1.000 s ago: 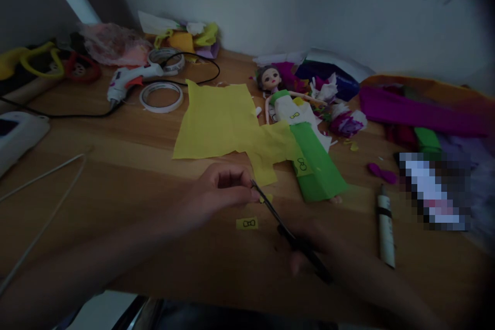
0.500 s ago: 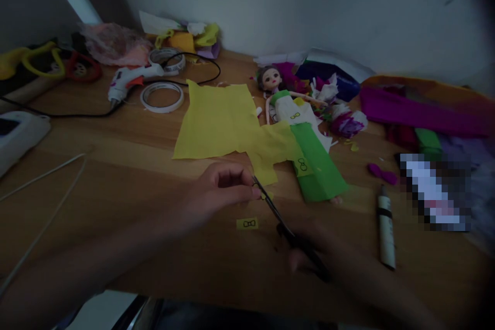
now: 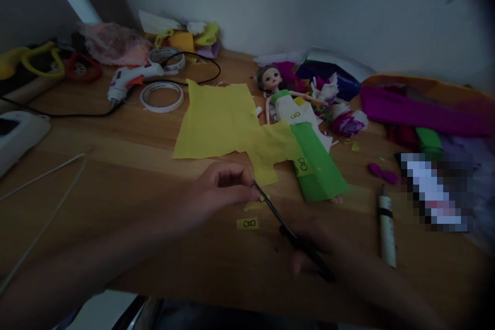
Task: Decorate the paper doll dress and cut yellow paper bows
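My left hand (image 3: 228, 183) pinches a small yellow paper piece (image 3: 264, 198) marked with dark lines, mostly hidden by the fingers. In my right hand (image 3: 313, 247) is a pair of dark scissors (image 3: 276, 211), its blade tips at the left fingertips. Below the left fingers lies a yellow slip with a drawn bow (image 3: 247, 224). A large yellow sheet (image 3: 218, 121) spreads beyond the hands. To its right a doll (image 3: 270, 80) in a white and green dress lies on its back. Another yellow slip with a drawn bow (image 3: 302, 166) rests on its green skirt (image 3: 319, 175).
A glue gun (image 3: 129, 77) and a tape roll (image 3: 162, 97) sit at the back left, with a black cord. On the right are a marker (image 3: 386, 227), a magenta bow shape (image 3: 382, 173) and folded magenta material (image 3: 421, 111). White string (image 3: 46, 178) crosses the left side.
The scissors have shifted slightly, and their blades look closer together. A yellow scrap now shows below the left fingertips. The left hand has barely moved.
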The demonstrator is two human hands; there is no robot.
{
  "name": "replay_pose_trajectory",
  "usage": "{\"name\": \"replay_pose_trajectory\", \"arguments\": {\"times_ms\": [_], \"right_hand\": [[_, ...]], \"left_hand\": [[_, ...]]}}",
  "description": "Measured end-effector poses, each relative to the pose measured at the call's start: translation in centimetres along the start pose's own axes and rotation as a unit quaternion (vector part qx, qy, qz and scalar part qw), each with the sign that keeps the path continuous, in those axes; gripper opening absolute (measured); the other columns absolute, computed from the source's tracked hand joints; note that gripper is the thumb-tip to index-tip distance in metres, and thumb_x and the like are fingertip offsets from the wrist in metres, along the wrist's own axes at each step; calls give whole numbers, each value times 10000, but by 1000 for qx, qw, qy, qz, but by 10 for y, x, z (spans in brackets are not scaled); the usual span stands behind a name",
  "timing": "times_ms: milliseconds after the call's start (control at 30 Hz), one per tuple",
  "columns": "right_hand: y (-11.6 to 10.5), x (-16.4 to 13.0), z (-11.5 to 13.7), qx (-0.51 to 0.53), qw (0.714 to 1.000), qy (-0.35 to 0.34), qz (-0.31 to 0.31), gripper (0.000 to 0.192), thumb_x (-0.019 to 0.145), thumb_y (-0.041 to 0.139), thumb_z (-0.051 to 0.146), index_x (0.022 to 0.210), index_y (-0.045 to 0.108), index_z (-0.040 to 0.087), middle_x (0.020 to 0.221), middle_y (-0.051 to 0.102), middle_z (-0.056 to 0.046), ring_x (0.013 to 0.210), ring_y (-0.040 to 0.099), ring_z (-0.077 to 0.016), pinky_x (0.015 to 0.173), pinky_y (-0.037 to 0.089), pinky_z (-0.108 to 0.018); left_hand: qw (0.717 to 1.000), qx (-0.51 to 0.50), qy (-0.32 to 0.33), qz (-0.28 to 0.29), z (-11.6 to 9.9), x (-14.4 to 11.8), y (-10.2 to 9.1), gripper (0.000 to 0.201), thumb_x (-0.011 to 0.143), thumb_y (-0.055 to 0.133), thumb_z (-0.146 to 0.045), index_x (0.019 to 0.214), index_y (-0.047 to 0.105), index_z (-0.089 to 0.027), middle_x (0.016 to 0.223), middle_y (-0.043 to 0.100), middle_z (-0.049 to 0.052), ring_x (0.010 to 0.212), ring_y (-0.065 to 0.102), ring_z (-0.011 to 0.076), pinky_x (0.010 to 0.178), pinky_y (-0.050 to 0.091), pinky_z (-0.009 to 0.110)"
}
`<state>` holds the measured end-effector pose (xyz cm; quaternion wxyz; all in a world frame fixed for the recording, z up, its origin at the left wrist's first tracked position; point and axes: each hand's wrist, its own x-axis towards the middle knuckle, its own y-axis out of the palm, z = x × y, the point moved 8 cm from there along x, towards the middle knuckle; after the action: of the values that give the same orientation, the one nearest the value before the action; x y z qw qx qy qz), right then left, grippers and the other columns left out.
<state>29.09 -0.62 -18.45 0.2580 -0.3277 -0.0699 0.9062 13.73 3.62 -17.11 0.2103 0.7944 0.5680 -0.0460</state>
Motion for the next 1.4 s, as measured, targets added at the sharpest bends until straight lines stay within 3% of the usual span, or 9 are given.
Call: {"name": "replay_pose_trajectory", "arguments": {"times_ms": [300,433,633,933,1400], "right_hand": [[-6,0,4,24,999,9,-19,104,850,540,206,763,596,193,744,632,22,696,535,-146,634,385,-259],[-5,0,5,46,998,39,-4,73,804,515,185,736,541,188,687,601,18,651,526,-145,601,380,-258],[1,-2,1,38,998,35,27,200,870,450,247,812,630,184,697,661,2,624,544,-143,549,371,-245],[0,-4,6,24,999,3,27,299,897,395,149,803,676,189,684,688,15,570,522,-113,540,375,-222],[-1,-4,4,18,999,2,33,251,880,482,265,794,709,201,669,643,9,629,560,-141,559,376,-232]], "left_hand": [[999,31,19,-16,-1,1,0,219,677,771,-288,609,599,-170,630,586,-35,602,515,92,573,384,198],[998,56,35,-14,-3,1,2,226,670,762,-292,585,589,-173,601,555,-47,557,483,81,532,363,191],[998,68,10,-6,2,-1,1,222,667,753,-257,574,568,-178,645,571,-39,607,510,94,567,383,193],[998,48,-28,29,9,-1,6,199,666,741,-247,569,581,-181,551,513,-57,532,460,84,523,350,194],[997,22,-60,52,13,-1,7,142,663,723,-206,582,610,-172,554,567,-78,543,479,57,559,370,158]]}}
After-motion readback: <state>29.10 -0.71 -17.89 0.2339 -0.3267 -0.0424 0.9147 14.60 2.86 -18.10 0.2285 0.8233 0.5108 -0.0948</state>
